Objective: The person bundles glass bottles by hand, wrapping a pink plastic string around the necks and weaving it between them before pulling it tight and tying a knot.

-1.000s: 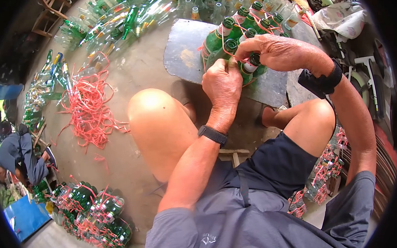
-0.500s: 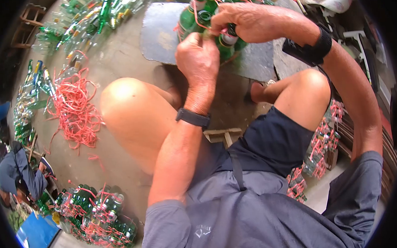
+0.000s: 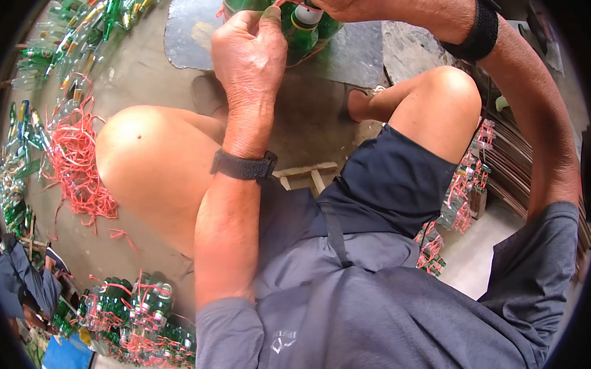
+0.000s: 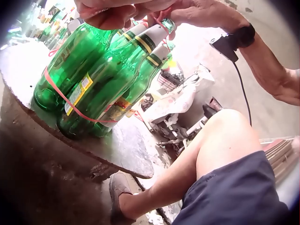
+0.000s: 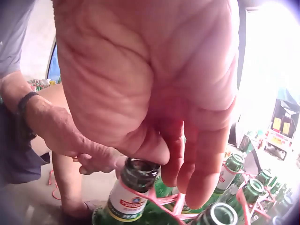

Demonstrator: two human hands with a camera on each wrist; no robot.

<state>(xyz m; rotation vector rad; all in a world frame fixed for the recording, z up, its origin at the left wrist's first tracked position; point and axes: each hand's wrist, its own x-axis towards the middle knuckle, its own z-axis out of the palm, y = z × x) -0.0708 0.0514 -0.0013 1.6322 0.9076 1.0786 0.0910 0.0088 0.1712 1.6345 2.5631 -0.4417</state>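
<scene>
Green glass bottles [image 4: 101, 84] stand bunched together on a grey slab [image 3: 187, 37], with a red plastic strap [image 5: 161, 200] round their bodies and between their necks. My left hand [image 3: 249, 58] pinches the strap between thumb and forefinger beside the nearest necks. My right hand [image 3: 373, 2] reaches over the bunch from the other side, its curled fingers on the strap close to the left fingertips. In the right wrist view its thumb lies right at the mouth of a white-labelled bottle [image 5: 127, 202]. The top of the bunch is cut off in the head view.
A tangle of red strap [image 3: 77, 167] lies on the floor to the left, near many loose bottles [image 3: 58, 46]. Tied bottle bundles [image 3: 133, 317] stand at lower left, others [image 3: 464, 193] at right. Another person [image 3: 26, 279] bends at far left. My knees flank the slab.
The head view has tilted down and swung, so slab and bottles sit higher and partly out of frame. Both hands stay close together at the bottle necks, working the strap.
</scene>
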